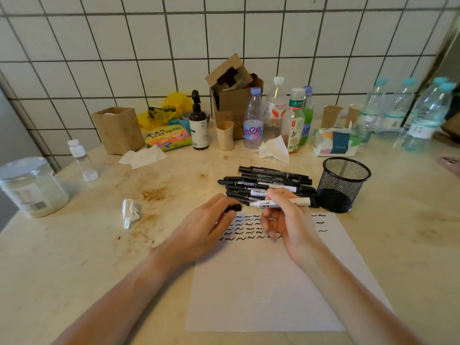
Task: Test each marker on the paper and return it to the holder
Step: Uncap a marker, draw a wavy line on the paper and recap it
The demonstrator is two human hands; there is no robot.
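Observation:
A white sheet of paper [268, 290] lies in front of me with rows of short black squiggles along its top. My right hand [286, 220] grips a white marker [296, 202] held level above the paper's top edge, its tip pointing left and bare. My left hand [211, 222] pinches the marker's black cap [234, 207] just left of that tip. Behind my hands lies a pile of several black markers [268, 181]. The black mesh holder [343, 183] stands upright to the right of the pile, and no marker shows inside it.
A crumpled tissue [130, 212] lies left of my hands on the stained tabletop. Bottles [254, 120], paper cups, a cardboard box [234, 95], a tissue pack [336, 143] and a wooden holder [119, 129] line the tiled wall. A clear jar [32, 188] stands far left.

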